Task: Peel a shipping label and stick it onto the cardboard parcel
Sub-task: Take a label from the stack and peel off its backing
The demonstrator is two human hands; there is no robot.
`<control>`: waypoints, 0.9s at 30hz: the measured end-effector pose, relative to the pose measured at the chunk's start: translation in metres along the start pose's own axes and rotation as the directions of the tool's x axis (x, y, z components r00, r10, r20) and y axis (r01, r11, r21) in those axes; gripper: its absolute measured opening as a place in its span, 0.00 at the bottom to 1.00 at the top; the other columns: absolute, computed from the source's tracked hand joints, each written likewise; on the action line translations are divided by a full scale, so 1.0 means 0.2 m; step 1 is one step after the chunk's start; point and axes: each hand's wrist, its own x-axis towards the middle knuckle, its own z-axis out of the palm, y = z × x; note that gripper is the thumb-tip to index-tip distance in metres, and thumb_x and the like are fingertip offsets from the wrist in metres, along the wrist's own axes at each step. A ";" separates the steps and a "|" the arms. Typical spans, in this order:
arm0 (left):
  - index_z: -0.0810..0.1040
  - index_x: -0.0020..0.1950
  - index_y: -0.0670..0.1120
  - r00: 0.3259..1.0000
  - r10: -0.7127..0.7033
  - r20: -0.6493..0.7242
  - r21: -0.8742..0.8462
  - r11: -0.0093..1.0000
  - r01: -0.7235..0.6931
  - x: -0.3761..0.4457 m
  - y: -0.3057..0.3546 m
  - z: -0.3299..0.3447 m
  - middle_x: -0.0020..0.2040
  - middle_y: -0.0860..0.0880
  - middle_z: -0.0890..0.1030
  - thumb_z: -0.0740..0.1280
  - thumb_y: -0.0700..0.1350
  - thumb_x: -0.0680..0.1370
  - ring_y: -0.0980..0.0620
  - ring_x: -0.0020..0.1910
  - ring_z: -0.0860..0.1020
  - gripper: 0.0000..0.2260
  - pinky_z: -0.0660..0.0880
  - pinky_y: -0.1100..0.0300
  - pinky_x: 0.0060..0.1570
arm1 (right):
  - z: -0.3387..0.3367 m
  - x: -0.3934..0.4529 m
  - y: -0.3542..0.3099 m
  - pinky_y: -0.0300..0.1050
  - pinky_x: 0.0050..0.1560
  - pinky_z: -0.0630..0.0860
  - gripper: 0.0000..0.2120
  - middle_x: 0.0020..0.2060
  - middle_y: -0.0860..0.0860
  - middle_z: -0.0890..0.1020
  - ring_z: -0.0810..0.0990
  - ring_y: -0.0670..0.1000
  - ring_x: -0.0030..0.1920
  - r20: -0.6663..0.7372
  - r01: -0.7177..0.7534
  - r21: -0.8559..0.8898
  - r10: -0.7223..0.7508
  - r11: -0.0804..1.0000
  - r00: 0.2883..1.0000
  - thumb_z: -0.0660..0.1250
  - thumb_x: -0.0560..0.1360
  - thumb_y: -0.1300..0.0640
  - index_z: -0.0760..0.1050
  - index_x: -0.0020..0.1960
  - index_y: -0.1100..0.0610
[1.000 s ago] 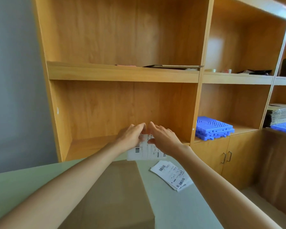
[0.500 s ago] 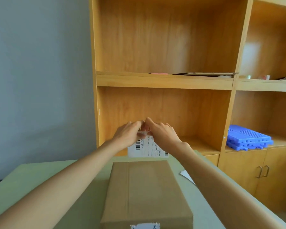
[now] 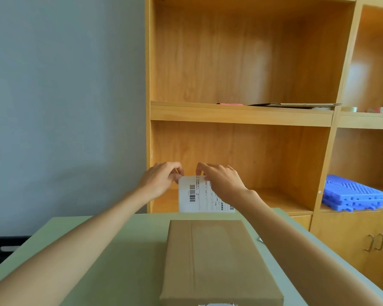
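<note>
A white shipping label (image 3: 197, 195) with a barcode hangs upright in the air beyond the far edge of the table. My left hand (image 3: 159, 182) pinches its top left corner and my right hand (image 3: 221, 182) pinches its top edge, the fingertips a little apart. My right hand and wrist cover the label's right part. Below and nearer to me, a flat brown cardboard parcel (image 3: 217, 259) lies lengthwise on the green table (image 3: 111, 257), taped down its left side. A scrap of white paper shows at the parcel's near edge.
A wooden shelf unit (image 3: 241, 115) stands right behind the table. Blue plastic grids (image 3: 354, 193) are stacked in its right bay, above cupboard doors with handles. A white paper corner (image 3: 260, 239) peeks out beside my right forearm. A dark crate (image 3: 0, 250) sits at the left.
My view has turned left, bringing the parcel to the centre. The loose labels on the table are now hidden by my right arm. My fingertips have drawn apart along the label's top edge.
</note>
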 end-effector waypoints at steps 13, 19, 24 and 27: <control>0.76 0.45 0.53 1.000 0.030 0.002 -0.020 0.999 -0.030 -0.01 -0.03 0.00 0.39 0.58 0.83 0.62 0.44 0.82 0.55 0.45 0.80 0.07 0.76 0.53 0.47 | 0.02 0.01 0.01 0.49 0.53 0.71 0.27 0.52 0.50 0.80 0.80 0.55 0.54 -0.012 -0.012 -0.001 0.012 1.000 1.000 0.56 0.69 0.76 0.70 0.60 0.52; 0.76 0.44 0.53 0.999 0.040 0.020 -0.038 0.999 -0.039 0.00 -0.02 0.02 0.38 0.59 0.84 0.62 0.44 0.81 0.53 0.44 0.80 0.08 0.78 0.50 0.48 | 0.01 -0.01 0.02 0.45 0.43 0.65 0.25 0.52 0.50 0.82 0.79 0.57 0.46 -0.004 -0.031 0.003 0.031 1.000 1.000 0.57 0.69 0.75 0.65 0.60 0.54; 0.76 0.44 0.53 0.999 0.052 0.014 -0.075 0.996 -0.051 -0.01 0.01 0.03 0.38 0.59 0.84 0.62 0.48 0.81 0.52 0.43 0.81 0.07 0.78 0.49 0.45 | 0.05 -0.02 0.02 0.44 0.42 0.65 0.19 0.46 0.49 0.83 0.72 0.54 0.36 -0.013 -0.054 -0.010 0.054 0.998 0.998 0.61 0.74 0.71 0.62 0.59 0.54; 0.75 0.44 0.54 0.998 0.053 0.026 -0.080 0.995 -0.051 -0.01 0.02 0.04 0.38 0.58 0.84 0.61 0.48 0.82 0.52 0.41 0.80 0.08 0.77 0.51 0.46 | 0.07 -0.02 0.02 0.44 0.42 0.65 0.18 0.44 0.50 0.82 0.71 0.54 0.35 -0.006 -0.064 -0.018 0.064 0.998 0.998 0.61 0.74 0.70 0.62 0.59 0.54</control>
